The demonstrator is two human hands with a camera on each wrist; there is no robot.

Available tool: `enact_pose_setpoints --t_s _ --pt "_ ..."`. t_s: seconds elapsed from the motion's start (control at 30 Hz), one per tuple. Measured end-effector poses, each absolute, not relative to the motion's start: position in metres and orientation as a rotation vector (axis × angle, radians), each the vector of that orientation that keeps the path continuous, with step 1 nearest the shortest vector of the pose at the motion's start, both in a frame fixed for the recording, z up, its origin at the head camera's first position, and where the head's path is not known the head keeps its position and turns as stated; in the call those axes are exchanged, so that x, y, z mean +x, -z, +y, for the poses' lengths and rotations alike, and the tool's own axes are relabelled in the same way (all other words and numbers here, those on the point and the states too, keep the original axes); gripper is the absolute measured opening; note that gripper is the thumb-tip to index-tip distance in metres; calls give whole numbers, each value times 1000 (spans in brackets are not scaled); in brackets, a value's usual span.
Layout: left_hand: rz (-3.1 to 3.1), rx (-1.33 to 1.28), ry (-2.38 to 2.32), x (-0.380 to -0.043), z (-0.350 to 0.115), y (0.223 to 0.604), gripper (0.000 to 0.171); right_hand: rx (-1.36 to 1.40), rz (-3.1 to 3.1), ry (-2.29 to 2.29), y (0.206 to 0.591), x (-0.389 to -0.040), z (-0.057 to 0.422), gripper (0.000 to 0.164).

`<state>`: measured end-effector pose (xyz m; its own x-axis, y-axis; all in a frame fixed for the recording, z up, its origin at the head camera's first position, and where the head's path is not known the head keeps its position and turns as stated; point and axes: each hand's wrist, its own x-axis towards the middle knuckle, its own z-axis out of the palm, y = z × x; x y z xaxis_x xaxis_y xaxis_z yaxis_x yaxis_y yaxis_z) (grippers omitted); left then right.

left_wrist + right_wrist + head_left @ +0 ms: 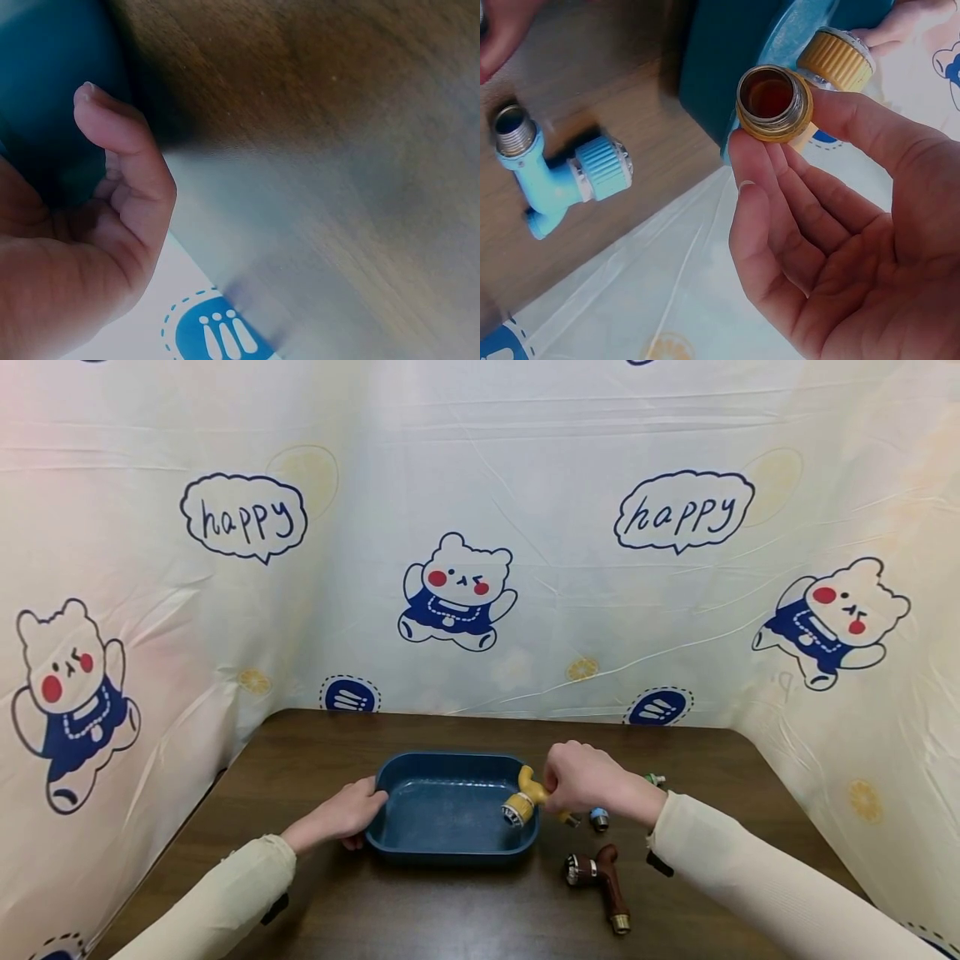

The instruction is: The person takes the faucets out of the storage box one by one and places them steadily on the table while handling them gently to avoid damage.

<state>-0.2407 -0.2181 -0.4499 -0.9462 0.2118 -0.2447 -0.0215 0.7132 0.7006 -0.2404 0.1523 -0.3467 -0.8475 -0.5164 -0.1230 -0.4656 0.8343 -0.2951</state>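
My left hand point(348, 812) grips the left wall of a dark blue rectangular basin point(450, 859), thumb over the rim; fingers curl along its side in the left wrist view. Pinched between the right hand's point(588, 781) thumb and fingers is a yellow water tap point(534, 787), held over the basin's right rim. Its ribbed knob hangs inside the basin's outline, and its threaded end point(772, 105) faces the right wrist camera. Close to the right hand, a light blue tap point(555, 187) lies on the table, partly hidden by the arm in the head view.
Nearer the front, a dark brown tap point(609, 885) lies on the wooden table point(450, 914). A green tap point(655, 779) shows partly behind the right wrist. Printed curtain point(540, 610) hangs along the table's back and sides.
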Motion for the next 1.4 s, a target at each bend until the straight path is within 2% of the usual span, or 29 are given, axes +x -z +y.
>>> enact_pose_setpoints --t_s 0.97,1.4 --pt "2623 112 -1051 -239 -215 447 31 -689 2862 427 348 -231 184 20" --pt "2617 137 -1067 -237 -215 444 35 -709 2853 472 350 -226 198 25"
